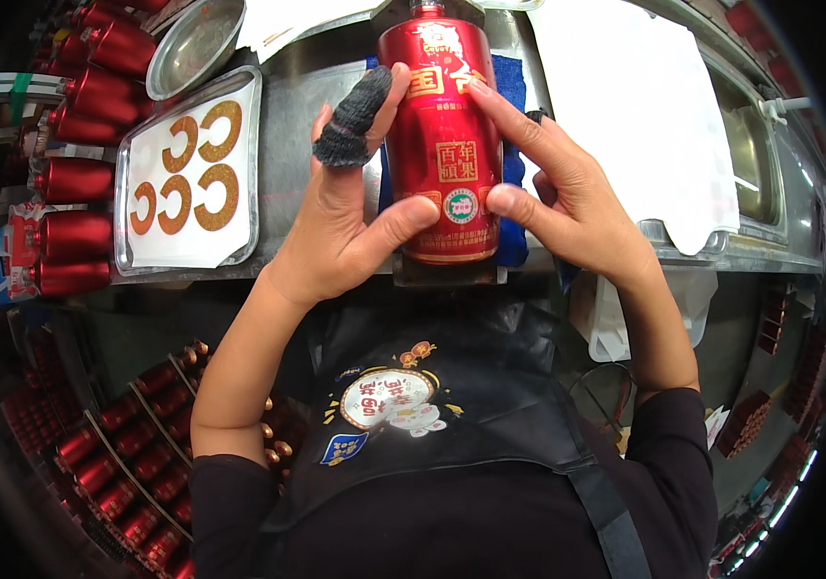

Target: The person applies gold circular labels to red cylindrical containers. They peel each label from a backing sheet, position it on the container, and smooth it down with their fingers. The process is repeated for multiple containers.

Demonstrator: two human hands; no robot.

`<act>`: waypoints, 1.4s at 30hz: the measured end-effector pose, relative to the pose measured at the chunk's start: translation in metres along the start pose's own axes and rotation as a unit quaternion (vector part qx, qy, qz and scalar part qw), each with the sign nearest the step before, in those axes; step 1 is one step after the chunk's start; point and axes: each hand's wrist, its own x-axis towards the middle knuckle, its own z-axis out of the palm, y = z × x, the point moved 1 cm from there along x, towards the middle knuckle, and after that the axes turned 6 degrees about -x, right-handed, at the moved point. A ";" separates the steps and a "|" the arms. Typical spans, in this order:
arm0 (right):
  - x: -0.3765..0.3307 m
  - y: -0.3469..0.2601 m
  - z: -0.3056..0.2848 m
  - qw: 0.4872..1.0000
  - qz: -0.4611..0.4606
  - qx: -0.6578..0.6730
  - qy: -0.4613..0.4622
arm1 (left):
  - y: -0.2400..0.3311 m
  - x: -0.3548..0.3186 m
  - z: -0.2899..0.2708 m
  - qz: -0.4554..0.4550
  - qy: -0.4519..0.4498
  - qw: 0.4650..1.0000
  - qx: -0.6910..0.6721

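A shiny red bottle (440, 121) with gold lettering lies in front of me, its neck pointing away. Low on its face is a small round green-and-white sticker (459, 206). My left hand (336, 207) holds the bottle's left side, thumb tip beside the sticker; a dark knitted sleeve (353, 118) covers one of its fingers. From the right, my right hand (567, 188) grips the bottle with its thumb at the sticker's other side and its index finger stretched over the upper face. Blue cloth (512, 232) shows under the bottle; the fingers behind it are partly hidden.
At left, a clear tray (249, 193) holds several gold C-shaped pieces (217, 196) on white paper, near a metal bowl (196, 53). Red bottles (75, 236) line the left edge; more stand in racks (128, 473) below. White sheets (640, 116) cover the bench's right side, beside a sink (756, 154).
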 end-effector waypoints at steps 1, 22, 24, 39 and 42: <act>-0.002 0.000 -0.001 1.000 -0.005 -0.025 -0.008 | -0.001 0.000 0.001 0.000 -0.005 1.000 0.014; 0.012 -0.009 0.010 0.995 -0.001 -0.094 0.046 | -0.018 -0.014 0.020 -0.129 0.060 0.962 -0.231; 0.011 -0.010 0.010 0.995 0.003 -0.091 0.044 | -0.016 -0.014 0.019 -0.119 0.064 0.966 -0.219; 0.012 0.007 0.006 0.998 -0.016 -0.050 0.041 | -0.001 -0.003 0.007 0.001 0.015 1.000 0.010; 0.008 0.010 0.004 0.998 -0.041 -0.040 0.032 | -0.002 -0.004 0.006 0.010 0.024 1.000 -0.013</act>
